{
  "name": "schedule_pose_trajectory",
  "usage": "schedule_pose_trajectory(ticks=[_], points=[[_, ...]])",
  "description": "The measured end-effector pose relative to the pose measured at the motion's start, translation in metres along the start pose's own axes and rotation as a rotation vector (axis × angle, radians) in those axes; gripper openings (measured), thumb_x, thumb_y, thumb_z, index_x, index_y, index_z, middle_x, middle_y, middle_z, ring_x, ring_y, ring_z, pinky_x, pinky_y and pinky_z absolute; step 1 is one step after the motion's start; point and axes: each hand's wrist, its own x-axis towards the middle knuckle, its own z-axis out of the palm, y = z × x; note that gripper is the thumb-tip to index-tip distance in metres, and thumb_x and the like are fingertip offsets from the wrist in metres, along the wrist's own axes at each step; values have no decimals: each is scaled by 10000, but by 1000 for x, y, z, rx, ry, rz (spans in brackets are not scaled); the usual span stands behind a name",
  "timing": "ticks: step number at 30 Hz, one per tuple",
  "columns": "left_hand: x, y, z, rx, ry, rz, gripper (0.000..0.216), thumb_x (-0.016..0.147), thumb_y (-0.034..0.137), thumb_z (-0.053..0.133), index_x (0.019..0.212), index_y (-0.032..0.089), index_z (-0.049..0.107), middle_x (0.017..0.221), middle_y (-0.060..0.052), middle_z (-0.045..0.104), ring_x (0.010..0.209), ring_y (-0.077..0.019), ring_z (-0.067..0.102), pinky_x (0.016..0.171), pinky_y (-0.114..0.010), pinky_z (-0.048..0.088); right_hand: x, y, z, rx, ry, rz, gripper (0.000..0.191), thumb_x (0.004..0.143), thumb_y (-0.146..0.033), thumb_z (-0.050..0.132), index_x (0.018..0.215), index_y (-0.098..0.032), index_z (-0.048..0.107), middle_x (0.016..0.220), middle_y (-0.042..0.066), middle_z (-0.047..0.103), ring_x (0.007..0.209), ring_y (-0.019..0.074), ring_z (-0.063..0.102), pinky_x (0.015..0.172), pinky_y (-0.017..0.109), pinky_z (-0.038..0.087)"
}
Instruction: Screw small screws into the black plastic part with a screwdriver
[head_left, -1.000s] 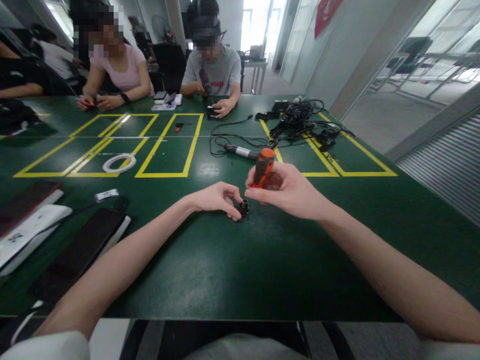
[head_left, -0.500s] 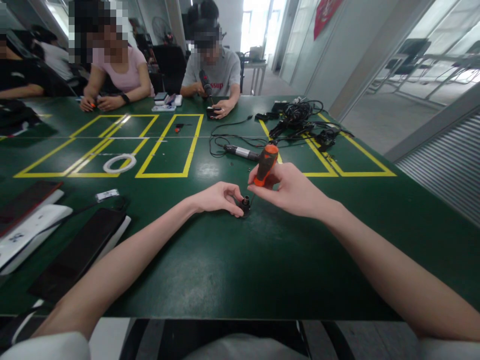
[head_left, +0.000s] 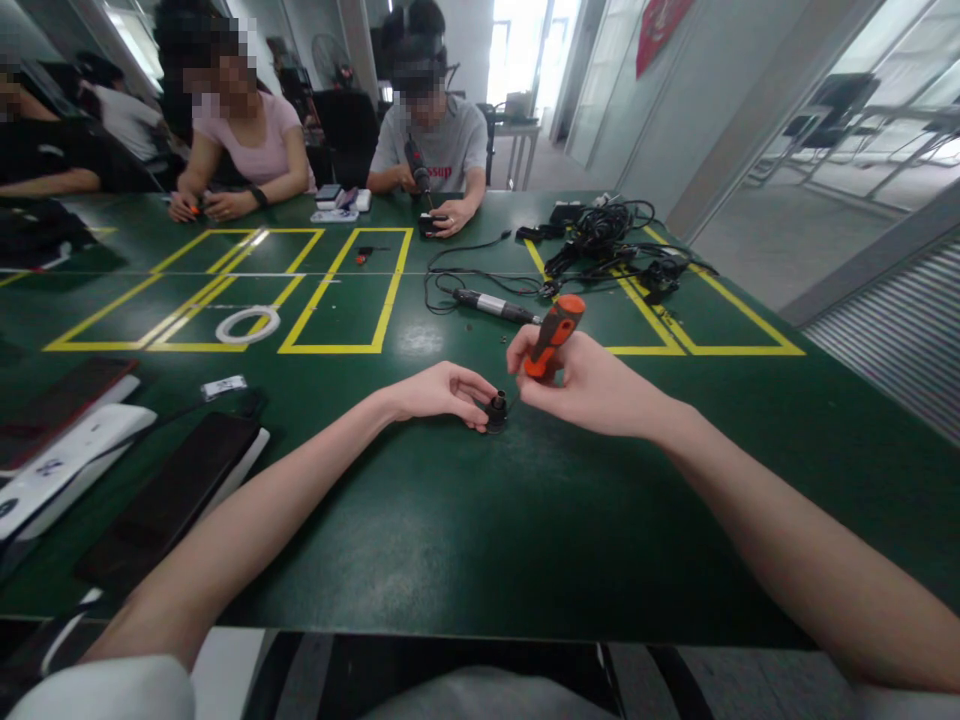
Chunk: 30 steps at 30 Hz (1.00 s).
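My left hand (head_left: 439,392) rests on the green table (head_left: 465,520), fingers pinched around a small black round part (head_left: 496,410) that sits on the tabletop. My right hand (head_left: 592,385) grips a screwdriver with an orange and black handle (head_left: 553,333), tilted up to the right. Its thin shaft slants down toward the small part, with the tip at or just beside it. Both hands are close together near the table's middle.
Yellow tape rectangles (head_left: 341,290) mark the table. A white tape ring (head_left: 247,325), an electric screwdriver (head_left: 491,305) and a tangle of black cables (head_left: 607,240) lie beyond. Dark flat devices (head_left: 176,495) and a white case (head_left: 64,465) sit at left. Two people sit opposite with tools.
The screwdriver handle has tilted further to the right and my right hand has shifted slightly right. The view has moved a little. My left hand has stayed on the small part.
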Motion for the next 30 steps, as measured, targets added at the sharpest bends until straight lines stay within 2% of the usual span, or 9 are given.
schedule_pose_trajectory(ticks=[3, 9, 12, 17, 21, 26, 30], points=[[0, 1, 3, -30, 8, 17, 557, 603, 178, 958, 1105, 114, 725, 962, -103, 800, 705, -167, 776, 696, -268, 603, 0, 0, 1, -10, -6, 12, 156, 710, -116, 569, 837, -204, 551, 686, -31, 505, 599, 137, 449, 580, 280, 367], [-1, 0, 5, -24, 31, 38, 464, 584, 239, 984, 929, 102, 706, 848, -91, 798, 678, -166, 773, 662, -250, 605, 2, 1, 2, -12, 26, 15, 109, 745, -141, 587, 825, -200, 542, 739, -15, 542, 638, 143, 495, 623, 292, 397], [0, -1, 2, -24, 10, 36, 465, 584, 256, 985, 936, 98, 726, 856, -99, 803, 693, -161, 772, 677, -252, 605, 2, 1, 2, 4, 28, -7, 78, 768, -155, 584, 825, -196, 549, 749, -9, 544, 657, 147, 500, 633, 293, 400], [0, 0, 0, -28, -6, 39, 442, 628, 222, 954, 994, 93, 744, 873, -97, 803, 700, -153, 768, 699, -256, 595, 1, 2, 3, 70, 26, 46, 171, 720, -142, 616, 851, -204, 526, 735, -29, 511, 624, 130, 464, 592, 275, 390], [-1, 1, 2, -21, 6, 52, 536, 605, 173, 954, 1089, 118, 730, 930, -89, 805, 697, -157, 771, 684, -254, 594, 2, 3, 5, 82, 5, 67, 169, 703, -147, 626, 805, -210, 506, 706, -33, 498, 613, 131, 459, 574, 272, 387], [-1, 0, 3, 6, 40, 51, 445, 599, 189, 965, 964, 111, 723, 890, -85, 804, 701, -152, 768, 670, -241, 591, 1, 2, 6, 88, 24, 72, 143, 777, -230, 655, 786, -207, 514, 680, -23, 523, 607, 136, 455, 575, 277, 381], [-1, -1, 0, -1, 27, 35, 451, 602, 219, 971, 970, 103, 738, 884, -88, 803, 716, -151, 766, 693, -250, 594, 1, 1, 4, 43, 38, 26, 124, 775, -194, 650, 819, -205, 534, 696, -20, 538, 625, 144, 469, 601, 282, 386]])
